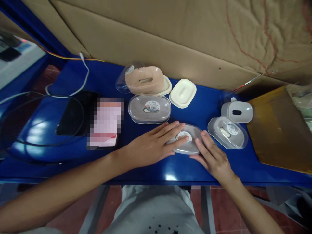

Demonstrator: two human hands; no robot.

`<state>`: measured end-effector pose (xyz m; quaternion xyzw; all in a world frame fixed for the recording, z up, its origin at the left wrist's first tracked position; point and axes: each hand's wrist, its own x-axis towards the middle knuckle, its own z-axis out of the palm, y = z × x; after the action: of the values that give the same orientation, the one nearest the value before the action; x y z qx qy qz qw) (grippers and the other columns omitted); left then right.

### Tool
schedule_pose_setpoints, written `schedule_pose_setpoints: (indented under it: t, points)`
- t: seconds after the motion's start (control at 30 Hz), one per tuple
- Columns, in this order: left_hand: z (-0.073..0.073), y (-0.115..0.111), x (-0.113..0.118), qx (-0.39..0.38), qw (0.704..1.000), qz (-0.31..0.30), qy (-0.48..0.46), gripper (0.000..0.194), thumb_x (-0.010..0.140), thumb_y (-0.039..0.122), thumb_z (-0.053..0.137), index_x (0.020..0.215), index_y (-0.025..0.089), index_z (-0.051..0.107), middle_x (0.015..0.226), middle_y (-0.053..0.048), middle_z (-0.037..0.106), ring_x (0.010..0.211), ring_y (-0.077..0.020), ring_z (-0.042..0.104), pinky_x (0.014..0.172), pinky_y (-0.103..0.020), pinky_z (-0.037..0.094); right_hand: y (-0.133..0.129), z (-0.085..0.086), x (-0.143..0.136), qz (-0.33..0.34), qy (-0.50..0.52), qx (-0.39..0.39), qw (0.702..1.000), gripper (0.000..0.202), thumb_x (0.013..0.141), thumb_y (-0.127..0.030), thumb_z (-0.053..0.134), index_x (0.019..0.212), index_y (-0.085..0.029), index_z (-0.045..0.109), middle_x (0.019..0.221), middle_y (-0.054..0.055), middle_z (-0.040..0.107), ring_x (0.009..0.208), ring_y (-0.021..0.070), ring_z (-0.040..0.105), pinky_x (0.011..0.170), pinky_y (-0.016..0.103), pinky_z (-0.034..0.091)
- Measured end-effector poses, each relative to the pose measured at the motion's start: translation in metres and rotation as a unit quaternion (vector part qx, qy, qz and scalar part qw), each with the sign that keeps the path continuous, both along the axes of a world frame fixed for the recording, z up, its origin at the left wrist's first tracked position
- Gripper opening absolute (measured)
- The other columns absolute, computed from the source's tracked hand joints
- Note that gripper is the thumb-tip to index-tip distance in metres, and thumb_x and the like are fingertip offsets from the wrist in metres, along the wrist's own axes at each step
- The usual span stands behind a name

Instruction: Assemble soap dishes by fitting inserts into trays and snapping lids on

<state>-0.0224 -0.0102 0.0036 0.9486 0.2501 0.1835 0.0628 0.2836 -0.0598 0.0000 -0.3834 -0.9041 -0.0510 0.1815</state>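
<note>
A small oval box with a clear plastic lid and a round label (190, 149) lies on the blue table under both hands. My left hand (153, 146) rests across its left part, fingers stretched out and spread over the lid. Around the right end of the same box, my right hand (214, 157) grips the edge, with the thumb at the near side. The fingers cover part of the label. Just behind is another clear-lidded oval box (136, 109), also labelled. To the right sits a tilted clear-lidded box (237, 138) beside a grey slotted cover (245, 112).
Behind stand a peach slotted cover (156, 76) with a clear lid (122, 81) and a cream lid (184, 92). A phone (106, 122), a black case (70, 115) and cables lie left. A cardboard box (273, 130) occupies the right end; cardboard (158, 35) lines the back.
</note>
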Motion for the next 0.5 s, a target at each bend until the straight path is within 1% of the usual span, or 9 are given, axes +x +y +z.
schedule_pose_setpoints:
  t: [0.07, 0.13, 0.23, 0.3, 0.37, 0.5]
  points:
    - [-0.0001, -0.0007, 0.0011, 0.014, 1.0, 0.008, 0.007, 0.065, 0.105, 0.023, 0.068, 0.165, 0.017, 0.043, 0.176, -0.021, 0.034, 0.165, -0.0352, 0.032, 0.133, -0.052, 0.037, 0.001, 0.0008, -0.0003, -0.001, -0.006, 0.009, 1.0, 0.096, 0.095, -0.027, 0.082, 0.173, -0.018, 0.028, 0.163, 0.02, 0.054, 0.152, 0.035, 0.053, 0.116, 0.047, 0.059]
    - [0.0, -0.0014, 0.0021, 0.028, 0.999, 0.018, 0.008, 0.065, 0.105, 0.025, 0.068, 0.164, 0.016, 0.043, 0.175, -0.021, 0.035, 0.164, -0.0358, 0.033, 0.132, -0.054, 0.037, 0.0026, 0.0023, -0.0006, -0.002, -0.006, 0.014, 1.0, 0.094, 0.095, -0.027, 0.082, 0.173, -0.019, 0.029, 0.16, 0.02, 0.058, 0.151, 0.0353, 0.054, 0.118, 0.049, 0.058]
    - [0.0, -0.0016, 0.003, 0.028, 0.999, 0.036, 0.003, 0.063, 0.105, 0.027, 0.068, 0.163, 0.018, 0.045, 0.172, -0.02, 0.042, 0.16, -0.0354, 0.043, 0.129, -0.054, 0.042, 0.0055, 0.0048, -0.0016, -0.013, 0.002, 0.013, 1.0, 0.091, 0.096, -0.029, 0.081, 0.173, -0.022, 0.031, 0.154, 0.02, 0.063, 0.147, 0.0369, 0.059, 0.117, 0.055, 0.057]
    - [-0.0006, -0.0008, 0.0028, 0.02, 0.999, 0.037, -0.004, 0.061, 0.105, 0.024, 0.068, 0.162, 0.019, 0.046, 0.17, -0.02, 0.045, 0.157, -0.0343, 0.047, 0.127, -0.051, 0.046, 0.0068, 0.0058, -0.0023, -0.026, 0.01, 0.007, 1.0, 0.091, 0.097, -0.034, 0.08, 0.173, -0.027, 0.03, 0.15, 0.018, 0.065, 0.142, 0.0379, 0.062, 0.113, 0.059, 0.057]
    - [-0.0018, 0.0009, 0.0022, 0.015, 0.999, 0.028, -0.013, 0.06, 0.106, 0.021, 0.066, 0.162, 0.018, 0.046, 0.17, -0.021, 0.045, 0.159, -0.0339, 0.045, 0.126, -0.05, 0.048, 0.0072, 0.0057, -0.0025, -0.033, 0.009, 0.0, 0.999, 0.094, 0.096, -0.039, 0.081, 0.173, -0.03, 0.029, 0.146, 0.018, 0.065, 0.139, 0.0394, 0.062, 0.11, 0.06, 0.057]
    - [-0.0052, 0.0047, 0.0016, -0.005, 0.999, 0.007, -0.035, 0.058, 0.107, 0.021, 0.064, 0.162, 0.017, 0.046, 0.171, -0.02, 0.044, 0.162, -0.0321, 0.039, 0.127, -0.05, 0.048, 0.0058, 0.0028, -0.0001, -0.036, 0.01, -0.008, 0.999, 0.101, 0.095, -0.044, 0.081, 0.175, -0.026, 0.023, 0.141, 0.02, 0.062, 0.137, 0.0408, 0.061, 0.109, 0.06, 0.055]
